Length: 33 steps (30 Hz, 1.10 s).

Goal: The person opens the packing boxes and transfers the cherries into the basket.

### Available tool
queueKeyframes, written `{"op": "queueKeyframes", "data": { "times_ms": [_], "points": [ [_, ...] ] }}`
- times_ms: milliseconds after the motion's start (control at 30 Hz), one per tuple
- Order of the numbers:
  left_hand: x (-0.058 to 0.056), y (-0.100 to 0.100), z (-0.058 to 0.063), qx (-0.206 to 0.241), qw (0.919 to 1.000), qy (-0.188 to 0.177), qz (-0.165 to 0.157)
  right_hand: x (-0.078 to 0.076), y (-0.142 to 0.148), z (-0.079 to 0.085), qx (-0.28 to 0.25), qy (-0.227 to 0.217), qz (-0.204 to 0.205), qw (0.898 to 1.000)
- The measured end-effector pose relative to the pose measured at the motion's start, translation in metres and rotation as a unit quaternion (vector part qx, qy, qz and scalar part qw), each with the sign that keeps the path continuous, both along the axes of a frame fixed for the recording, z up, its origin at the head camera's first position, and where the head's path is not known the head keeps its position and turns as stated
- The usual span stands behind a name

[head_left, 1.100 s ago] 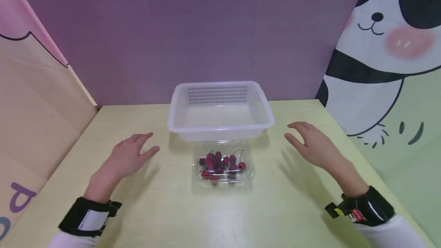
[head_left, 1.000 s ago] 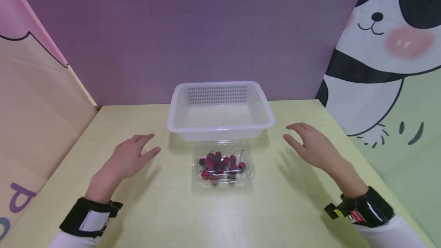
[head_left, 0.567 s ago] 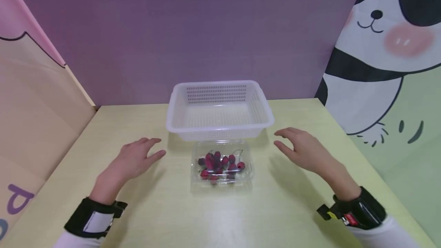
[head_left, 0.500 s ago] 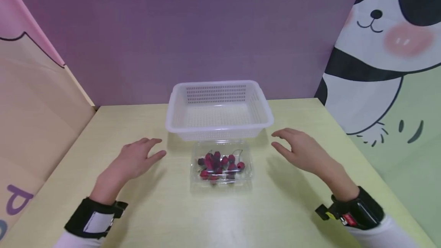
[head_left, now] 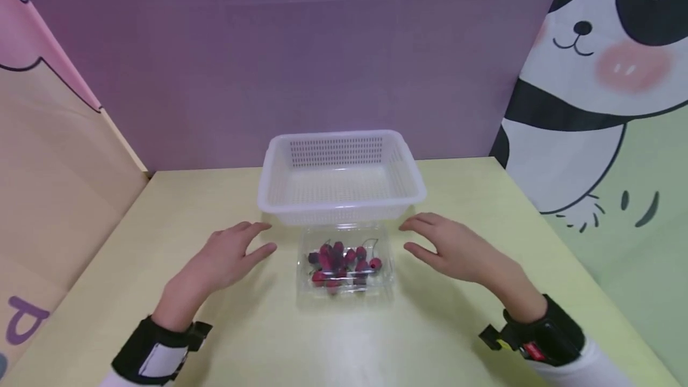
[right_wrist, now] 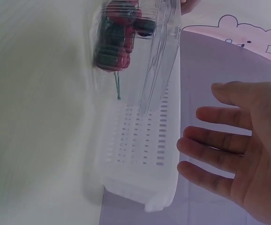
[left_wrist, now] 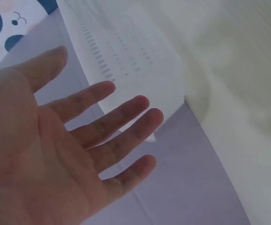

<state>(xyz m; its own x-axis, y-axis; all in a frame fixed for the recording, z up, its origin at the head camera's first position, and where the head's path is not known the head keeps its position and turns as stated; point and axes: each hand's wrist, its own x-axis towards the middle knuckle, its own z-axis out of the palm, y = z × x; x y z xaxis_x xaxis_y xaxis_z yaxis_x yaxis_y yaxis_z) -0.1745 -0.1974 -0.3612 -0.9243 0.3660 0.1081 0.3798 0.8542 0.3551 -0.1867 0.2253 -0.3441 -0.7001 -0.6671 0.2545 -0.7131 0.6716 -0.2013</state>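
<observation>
A clear plastic clamshell box (head_left: 344, 294) of red cherries (head_left: 335, 261), some with stems, rests on the table between my hands. To its left, my left hand (head_left: 226, 258) hovers with fingers spread, its fingertips short of the box. On the other side my right hand (head_left: 454, 249) is held likewise, thumb and fingers apart, close to the box's right edge. Both palms are bare: the left wrist view shows the left hand (left_wrist: 74, 136) with nothing in it, and the right wrist view shows the same of the right hand (right_wrist: 238, 145).
Right behind the box stands a white perforated plastic basket (head_left: 341, 203) with nothing inside. The pale wooden table (head_left: 333, 351) ends at a purple partition (head_left: 322, 52). Printed panels with a panda (head_left: 570, 154) and a pink figure flank the sides.
Both hands have moved inward toward the clear box, the right one farther than the left. The box and basket stay in place; the head view has shifted slightly.
</observation>
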Motion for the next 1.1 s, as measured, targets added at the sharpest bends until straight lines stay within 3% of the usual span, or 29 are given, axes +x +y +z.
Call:
{"op": "queueKeyframes", "data": {
  "times_ms": [433, 800, 1100],
  "points": [
    [0.01, 0.026, 0.008, 0.025, 0.9993, -0.008, -0.027, 0.006, -0.018, -0.003, 0.014, -0.034, 0.059, 0.998],
    [0.011, 0.051, 0.006, 0.033, 0.9976, -0.006, -0.06, 0.005, -0.023, -0.013, 0.038, -0.033, 0.076, 0.996],
    [0.018, 0.07, 0.012, 0.016, 0.9967, 0.032, -0.073, 0.003, -0.024, -0.02, 0.055, -0.049, 0.088, 0.993]
  ]
}}
